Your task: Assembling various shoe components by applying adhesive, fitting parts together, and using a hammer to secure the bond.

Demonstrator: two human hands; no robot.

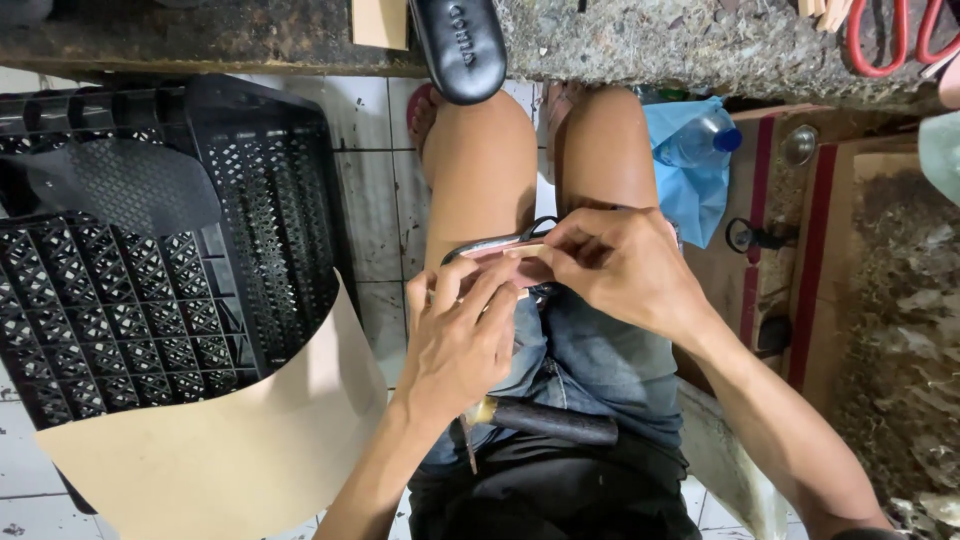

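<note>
Resting on the lap, one sandal sole [500, 250] lies under both hands, pinkish on top with a dark edge and a thin black strap loop at its far end. The left hand [462, 335] lies across its near part, fingers half curled and pressing down on it. The right hand [620, 265] meets it from the right, fingers bent and pinched closed on the sole's edge. Most of the sole is covered by the two hands, so its full shape cannot be made out.

Just below the left hand, one dark tool handle [548, 420] lies across the shorts; its working end is hidden. Far above the hands, one black slide [460, 45] hangs over the edge of the worktop [650, 45]. One black crate [150, 260] stands well left of the left hand, with one tan sheet [230, 450] leaning on it. One bottle [705, 138] sits above the right hand on blue plastic. Red scissors [895, 35] are cut off at the top right.
</note>
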